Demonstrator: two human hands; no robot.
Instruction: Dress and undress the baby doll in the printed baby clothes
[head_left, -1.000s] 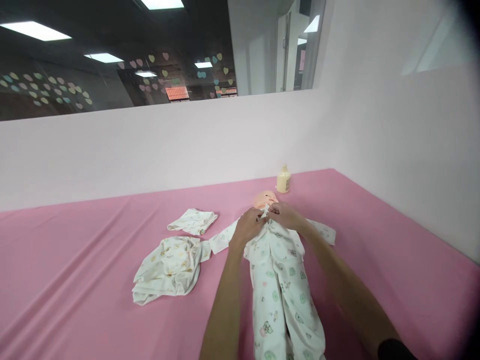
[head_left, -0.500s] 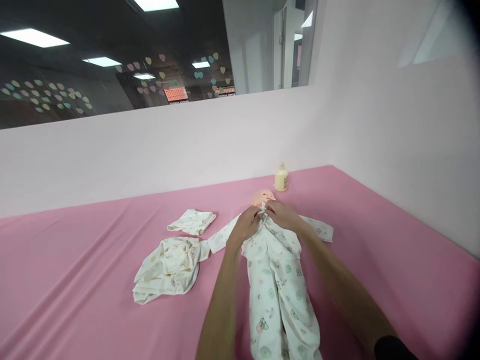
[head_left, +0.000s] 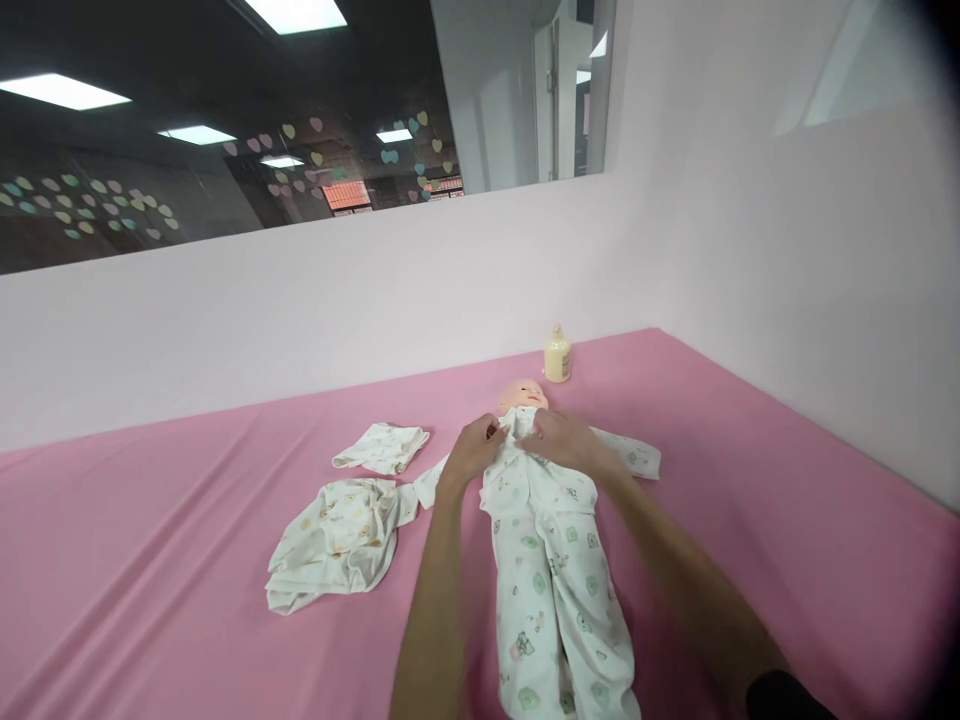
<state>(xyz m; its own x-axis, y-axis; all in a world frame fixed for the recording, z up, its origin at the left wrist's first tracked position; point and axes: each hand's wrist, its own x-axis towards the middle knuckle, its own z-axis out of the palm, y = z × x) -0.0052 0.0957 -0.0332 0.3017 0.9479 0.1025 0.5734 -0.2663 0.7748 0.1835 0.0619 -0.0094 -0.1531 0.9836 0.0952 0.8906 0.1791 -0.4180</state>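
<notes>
A baby doll (head_left: 519,393) lies on its back, dressed in a white printed baby shirt (head_left: 541,487) and matching trousers (head_left: 529,600). At the left side of the collar, my left hand (head_left: 474,450) is closed with thumb and fingers pinching the shirt's fabric. My right hand (head_left: 566,440) is on the other side of the chest opening, its fingers curled onto the cloth just below the collar. The fingertips of my right hand are partly hidden. Both shirt sleeves stretch out sideways.
A crumpled white garment (head_left: 337,540) lies left of the doll, with a folded white cloth (head_left: 384,447) beyond it. A pale yellow pump bottle (head_left: 557,358) stands behind the doll's head. The pink sheet (head_left: 187,560) meets white walls (head_left: 300,310) at the back and right.
My hands have moved slightly apart and down from the collar. The fabric pulled up between them now lies flatter, and more of the doll's head shows.
</notes>
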